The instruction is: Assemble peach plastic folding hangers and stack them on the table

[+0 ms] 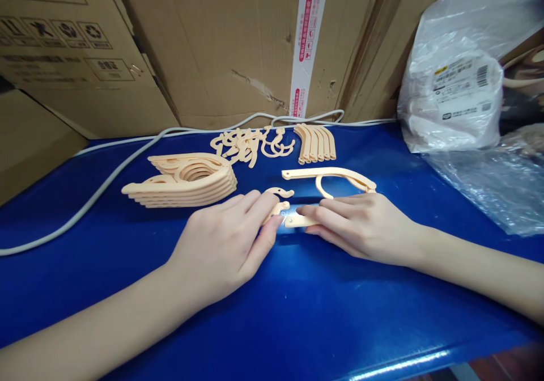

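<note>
My left hand (223,239) is closed around a beige plastic hanger piece (279,206); two short, hooked ends stick out past the fingers, and the rest is hidden. Facing it, my right hand (361,225) grips a beige folding hanger (331,172). One long arm of that hanger shows behind the fingers with a curved hook, and the tip of its other arm points at my left thumb. A narrow gap separates the parts in the two hands. Behind my left hand lies a neat stack of folded hangers (191,194).
Loose beige hooks (246,143) lie in a heap at the back, beside a row of curved hanger arms (317,143). A white cable (114,177) runs across the blue tabletop (272,313). Cardboard boxes (238,46) stand behind; a plastic-wrapped package (454,97) sits at right.
</note>
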The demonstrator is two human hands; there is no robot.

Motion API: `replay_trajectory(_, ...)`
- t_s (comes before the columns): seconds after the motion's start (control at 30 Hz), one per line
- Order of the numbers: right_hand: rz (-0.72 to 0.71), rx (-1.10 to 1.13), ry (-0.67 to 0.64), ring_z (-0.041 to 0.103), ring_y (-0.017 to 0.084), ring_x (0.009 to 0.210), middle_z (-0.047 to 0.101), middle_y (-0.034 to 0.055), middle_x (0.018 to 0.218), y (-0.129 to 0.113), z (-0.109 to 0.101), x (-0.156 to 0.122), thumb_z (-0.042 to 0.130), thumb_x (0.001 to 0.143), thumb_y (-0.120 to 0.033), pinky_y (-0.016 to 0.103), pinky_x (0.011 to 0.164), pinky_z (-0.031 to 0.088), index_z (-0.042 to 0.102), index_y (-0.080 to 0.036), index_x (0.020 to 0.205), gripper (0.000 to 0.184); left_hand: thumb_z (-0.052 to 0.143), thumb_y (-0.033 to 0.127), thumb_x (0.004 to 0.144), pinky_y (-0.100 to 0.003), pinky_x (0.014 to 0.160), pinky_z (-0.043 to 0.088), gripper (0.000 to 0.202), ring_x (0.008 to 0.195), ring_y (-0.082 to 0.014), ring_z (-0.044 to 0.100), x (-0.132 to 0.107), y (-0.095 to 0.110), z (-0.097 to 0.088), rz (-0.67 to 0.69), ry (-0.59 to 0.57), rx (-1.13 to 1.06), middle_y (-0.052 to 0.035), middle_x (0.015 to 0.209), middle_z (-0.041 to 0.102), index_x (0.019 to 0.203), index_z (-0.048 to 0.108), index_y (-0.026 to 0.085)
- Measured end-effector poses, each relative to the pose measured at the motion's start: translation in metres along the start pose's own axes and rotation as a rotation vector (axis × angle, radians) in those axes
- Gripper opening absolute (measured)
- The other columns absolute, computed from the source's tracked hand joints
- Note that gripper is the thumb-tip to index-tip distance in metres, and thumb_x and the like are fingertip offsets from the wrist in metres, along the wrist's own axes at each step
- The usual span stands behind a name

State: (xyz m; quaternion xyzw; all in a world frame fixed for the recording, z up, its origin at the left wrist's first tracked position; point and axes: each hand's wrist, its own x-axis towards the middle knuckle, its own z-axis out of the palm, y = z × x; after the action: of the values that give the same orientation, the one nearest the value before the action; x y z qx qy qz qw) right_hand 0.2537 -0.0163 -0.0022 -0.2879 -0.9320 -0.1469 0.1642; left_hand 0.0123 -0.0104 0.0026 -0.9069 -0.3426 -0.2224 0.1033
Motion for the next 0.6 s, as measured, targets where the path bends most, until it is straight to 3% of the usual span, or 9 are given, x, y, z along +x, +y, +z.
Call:
replay_trajectory(0.23,-0.083,-0.058,0.040,0.060,0.012,0.055,0.066,-0.0008,0.071,0.0009,0.0009,0.0031,0.038,0.105,-0.028,0.027,0.054,0.041,0.066,-0.015,0.103,0.030,0.026,0.025,0.103,-0.031,0.054,0.040,0.032,0.072,-0.0184,0.067,-0.0072,-0.0005,0.0061,0.066,-0.044,-0.109,-0.0040,0.095,0.072,0.100,0.057,0.018)
replay_trajectory(0.4,-0.088,-0.056,0.017,0.058,0.011,0.052,0.066,-0.0011,0.072,0.0000,0.0018,0.0015,0.038,0.105,-0.028,0.027,0.052,0.038,0.065,-0.016,0.108,0.030,0.026,0.026,0.103,-0.030,0.053,0.038,0.031,0.067,-0.0166,0.065,-0.0099,-0.0014,0.0083,0.036,-0.138,-0.215,0.0006,0.085,0.068,0.098,0.056,0.020)
replay_trajectory(0.6,-0.069,-0.038,0.037,0.059,0.011,0.051,0.064,-0.0018,0.067,-0.0023,0.0021,0.0003,0.036,0.106,-0.029,0.027,0.052,0.040,0.065,-0.015,0.100,0.033,0.025,0.025,0.101,-0.030,0.050,0.032,0.029,0.058,-0.0157,0.059,-0.0068,-0.0026,0.0061,0.045,-0.201,-0.254,0.0032,0.074,0.061,0.089,0.052,0.022)
